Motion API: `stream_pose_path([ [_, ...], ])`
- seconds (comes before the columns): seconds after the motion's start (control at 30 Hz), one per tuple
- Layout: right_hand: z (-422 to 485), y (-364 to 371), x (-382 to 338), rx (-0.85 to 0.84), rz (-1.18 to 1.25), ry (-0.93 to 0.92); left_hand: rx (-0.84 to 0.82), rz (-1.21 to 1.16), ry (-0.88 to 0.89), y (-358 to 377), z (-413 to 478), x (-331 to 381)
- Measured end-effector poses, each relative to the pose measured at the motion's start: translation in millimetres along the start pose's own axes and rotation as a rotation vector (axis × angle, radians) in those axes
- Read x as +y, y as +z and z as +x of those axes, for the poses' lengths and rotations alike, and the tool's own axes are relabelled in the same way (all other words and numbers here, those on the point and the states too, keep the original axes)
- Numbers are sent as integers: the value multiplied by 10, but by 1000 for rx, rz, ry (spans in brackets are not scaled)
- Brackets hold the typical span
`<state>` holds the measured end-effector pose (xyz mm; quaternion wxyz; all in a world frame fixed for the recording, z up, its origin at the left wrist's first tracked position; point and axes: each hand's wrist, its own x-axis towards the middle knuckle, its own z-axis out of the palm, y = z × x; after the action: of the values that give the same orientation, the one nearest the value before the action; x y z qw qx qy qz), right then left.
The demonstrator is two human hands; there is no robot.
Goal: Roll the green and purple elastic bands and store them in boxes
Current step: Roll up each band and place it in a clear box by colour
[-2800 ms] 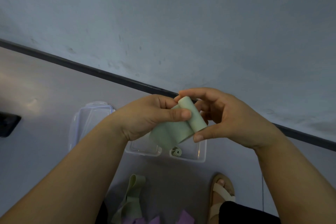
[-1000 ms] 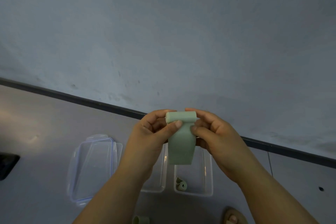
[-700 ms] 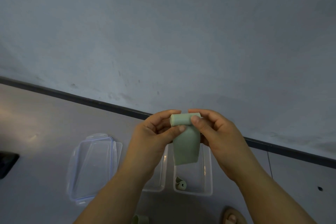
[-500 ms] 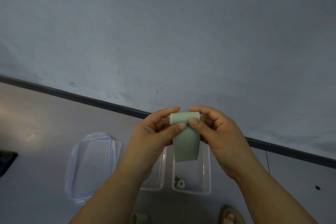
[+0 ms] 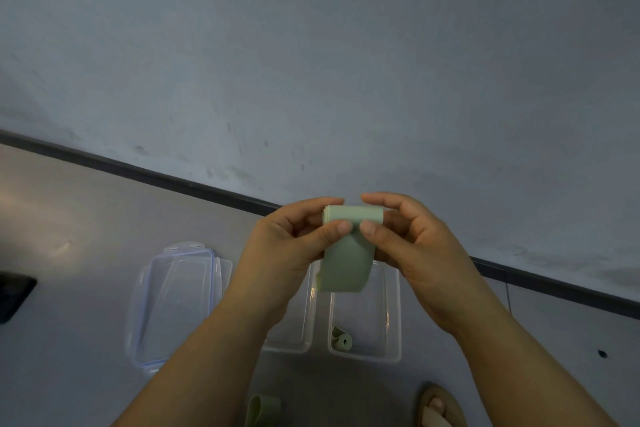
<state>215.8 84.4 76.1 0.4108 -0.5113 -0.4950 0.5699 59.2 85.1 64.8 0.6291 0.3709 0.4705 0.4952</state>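
A pale green elastic band (image 5: 347,263) is half rolled, its roll at the top and a flat tail hanging down. My left hand (image 5: 291,246) pinches the roll's left end between thumb and fingers. My right hand (image 5: 405,239) pinches the right end the same way. Both hold it in the air above two clear plastic boxes on the floor. The right box (image 5: 391,340) holds one rolled green band (image 5: 342,340). The left box (image 5: 298,340) is partly hidden behind my left forearm. No purple band is in view.
A clear lid with a blue seal (image 5: 173,302) lies left of the boxes. Another green band (image 5: 261,409) lies at the bottom edge. A sandalled foot (image 5: 438,407) is at bottom right. A dark object (image 5: 14,295) sits at the left edge. The wall meets the floor at a dark skirting line (image 5: 138,172).
The roll has grown thicker and the hanging tail shorter as both hands kept rolling. My view has lifted since the earliest frame, so the boxes sit lower in view.
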Motion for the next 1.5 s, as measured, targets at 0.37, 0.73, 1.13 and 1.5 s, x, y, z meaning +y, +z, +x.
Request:
stream_pose_path([
  [0.37,21,-25,18,14,27,65,-48,29,20,-4,-4,-10],
  [0.73,-3,-26,5,-25,46,25,-96,46,-146,-69,20,-21],
  [1.13,-124,-149,-103,-452,-260,-8,-542,111,-344,-252,-27,102],
  [1.5,-146,-144,-115,-475,-295,28,-615,113,-391,-255,-24,55],
])
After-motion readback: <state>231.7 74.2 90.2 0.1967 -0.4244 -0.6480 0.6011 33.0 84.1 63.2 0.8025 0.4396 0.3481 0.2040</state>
